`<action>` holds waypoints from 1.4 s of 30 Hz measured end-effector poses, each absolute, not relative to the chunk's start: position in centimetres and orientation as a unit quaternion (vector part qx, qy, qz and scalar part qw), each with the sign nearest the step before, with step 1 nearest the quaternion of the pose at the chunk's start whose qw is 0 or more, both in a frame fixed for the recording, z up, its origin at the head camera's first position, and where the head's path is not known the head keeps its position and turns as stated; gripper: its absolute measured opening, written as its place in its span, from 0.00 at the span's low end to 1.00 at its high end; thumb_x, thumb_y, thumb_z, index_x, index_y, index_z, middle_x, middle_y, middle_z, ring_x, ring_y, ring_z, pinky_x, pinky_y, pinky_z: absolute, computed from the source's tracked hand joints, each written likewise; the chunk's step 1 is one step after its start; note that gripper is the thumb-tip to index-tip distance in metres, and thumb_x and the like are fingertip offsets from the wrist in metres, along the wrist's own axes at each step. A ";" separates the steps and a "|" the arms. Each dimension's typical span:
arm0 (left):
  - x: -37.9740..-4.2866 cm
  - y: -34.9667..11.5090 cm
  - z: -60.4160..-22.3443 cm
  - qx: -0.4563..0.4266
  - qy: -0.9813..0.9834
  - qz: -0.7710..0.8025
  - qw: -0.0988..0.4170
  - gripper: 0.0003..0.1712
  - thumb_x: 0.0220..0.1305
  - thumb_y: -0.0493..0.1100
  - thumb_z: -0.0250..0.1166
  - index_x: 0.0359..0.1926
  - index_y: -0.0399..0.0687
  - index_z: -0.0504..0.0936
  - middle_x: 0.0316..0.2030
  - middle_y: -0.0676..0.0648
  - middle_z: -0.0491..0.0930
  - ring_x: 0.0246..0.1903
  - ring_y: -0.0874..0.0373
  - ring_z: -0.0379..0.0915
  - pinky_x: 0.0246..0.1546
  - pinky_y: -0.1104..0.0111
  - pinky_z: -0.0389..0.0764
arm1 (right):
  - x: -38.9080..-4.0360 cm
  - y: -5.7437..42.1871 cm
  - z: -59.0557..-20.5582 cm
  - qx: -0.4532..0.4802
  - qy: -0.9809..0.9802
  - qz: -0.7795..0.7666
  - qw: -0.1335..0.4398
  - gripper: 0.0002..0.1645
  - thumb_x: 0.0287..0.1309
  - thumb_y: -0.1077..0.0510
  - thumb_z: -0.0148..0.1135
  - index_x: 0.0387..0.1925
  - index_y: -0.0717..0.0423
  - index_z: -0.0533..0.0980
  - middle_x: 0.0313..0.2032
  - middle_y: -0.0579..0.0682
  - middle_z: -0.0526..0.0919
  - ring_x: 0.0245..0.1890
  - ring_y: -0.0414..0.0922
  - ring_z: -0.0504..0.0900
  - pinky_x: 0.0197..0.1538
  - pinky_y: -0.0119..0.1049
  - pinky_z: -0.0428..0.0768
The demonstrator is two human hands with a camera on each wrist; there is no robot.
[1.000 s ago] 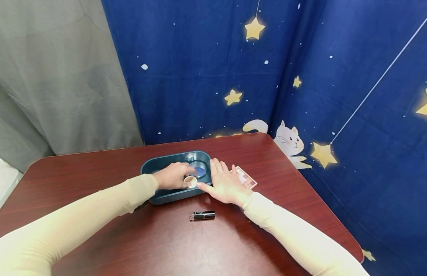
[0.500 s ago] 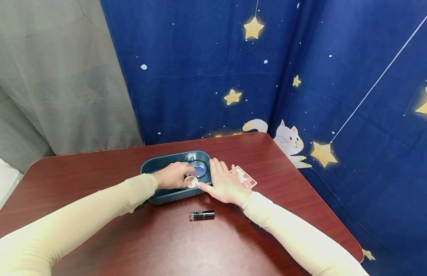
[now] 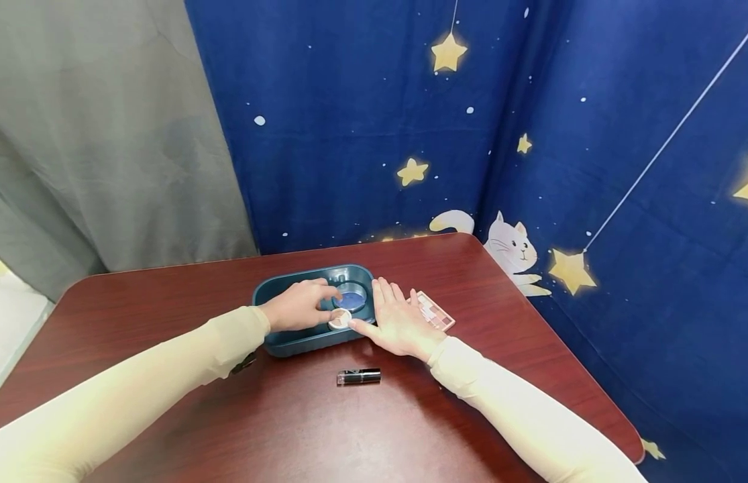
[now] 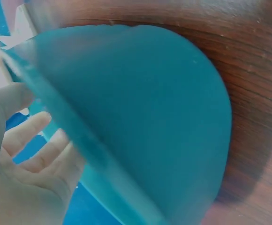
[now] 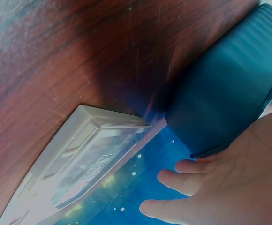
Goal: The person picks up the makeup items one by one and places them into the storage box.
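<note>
A dark teal oval tub [image 3: 316, 345] stands on the table. My left hand [image 3: 296, 306] reaches over its near side, thumb and index finger spread apart. Right by the thumb tip is a small round white-rimmed case [image 3: 340, 323] in the tub; behind it lies a round clear case with a blue base [image 3: 351, 300]. In the left wrist view the fingers [image 4: 42, 154] are loosely extended over the rim. My right hand [image 3: 400, 327] rests flat with straight fingers against the tub's right end, its thumb pointing toward the white-rimmed case.
An eyeshadow palette [image 3: 437, 312] lies right of the tub, partly behind my right hand. A black lipstick tube with a clear end [image 3: 359, 377] lies in front of the tub. A small dark object [image 3: 243, 364] shows beside my left sleeve. Curtains hang behind the table.
My left thumb and index finger have parted from the round white-rimmed case, and the hand has drawn slightly left. The right hand stays at the tub's end. The head view shifted slightly.
</note>
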State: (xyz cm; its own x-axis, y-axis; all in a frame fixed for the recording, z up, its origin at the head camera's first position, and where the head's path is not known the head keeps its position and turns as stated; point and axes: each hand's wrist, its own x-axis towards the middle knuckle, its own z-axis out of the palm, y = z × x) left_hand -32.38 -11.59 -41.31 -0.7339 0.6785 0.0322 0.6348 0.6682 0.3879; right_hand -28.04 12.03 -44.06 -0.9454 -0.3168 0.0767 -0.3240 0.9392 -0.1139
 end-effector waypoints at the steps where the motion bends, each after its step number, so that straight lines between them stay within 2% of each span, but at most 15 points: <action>1: -32.3 -11.6 -41.1 0.357 0.913 0.192 0.054 0.22 0.67 0.51 0.68 0.58 0.48 0.83 0.44 0.45 0.80 0.30 0.61 0.74 0.36 0.65 0.80 | -28.1 12.0 -44.1 0.163 -0.984 0.063 0.028 0.63 0.61 0.18 0.41 0.79 0.59 0.48 0.77 0.57 0.53 0.75 0.55 0.55 0.69 0.67 0.54; 8: -31.7 -12.1 -40.3 0.331 0.920 0.204 0.037 0.20 0.67 0.48 0.68 0.58 0.50 0.83 0.49 0.46 0.80 0.41 0.55 0.77 0.45 0.60 0.81 | -28.3 12.1 -44.4 0.164 -0.984 0.058 0.033 0.64 0.61 0.17 0.40 0.79 0.59 0.48 0.76 0.57 0.55 0.75 0.55 0.55 0.69 0.67 0.54; 13: -31.0 -12.5 -39.7 0.310 0.927 0.210 0.024 0.22 0.67 0.51 0.67 0.60 0.53 0.82 0.50 0.49 0.78 0.47 0.53 0.76 0.50 0.55 0.80 | -28.3 12.1 -44.5 0.165 -0.984 0.047 0.039 0.65 0.59 0.15 0.37 0.79 0.59 0.48 0.76 0.57 0.55 0.74 0.55 0.57 0.68 0.67 0.56; 17: -30.5 -13.0 -39.5 0.297 0.930 0.216 0.016 0.23 0.67 0.52 0.67 0.61 0.54 0.81 0.54 0.47 0.78 0.51 0.50 0.76 0.54 0.51 0.78 | -28.3 12.0 -44.4 0.168 -0.983 0.057 0.040 0.64 0.60 0.17 0.40 0.79 0.59 0.48 0.76 0.57 0.55 0.74 0.56 0.56 0.68 0.67 0.55; 31: -28.1 -14.7 -39.3 0.280 0.926 0.255 -0.015 0.29 0.67 0.56 0.67 0.65 0.51 0.78 0.58 0.45 0.75 0.57 0.47 0.74 0.56 0.47 0.76 | -28.1 12.1 -44.3 0.165 -0.983 0.067 0.038 0.65 0.59 0.16 0.39 0.79 0.60 0.48 0.76 0.57 0.55 0.74 0.56 0.56 0.69 0.67 0.55; 42: -26.8 -15.8 -40.1 0.253 0.930 0.266 -0.032 0.37 0.64 0.62 0.68 0.68 0.51 0.74 0.62 0.44 0.72 0.61 0.47 0.68 0.58 0.45 0.74 | -28.0 12.0 -44.3 0.166 -0.983 0.065 0.046 0.65 0.59 0.16 0.40 0.79 0.58 0.48 0.76 0.57 0.57 0.74 0.55 0.57 0.68 0.67 0.56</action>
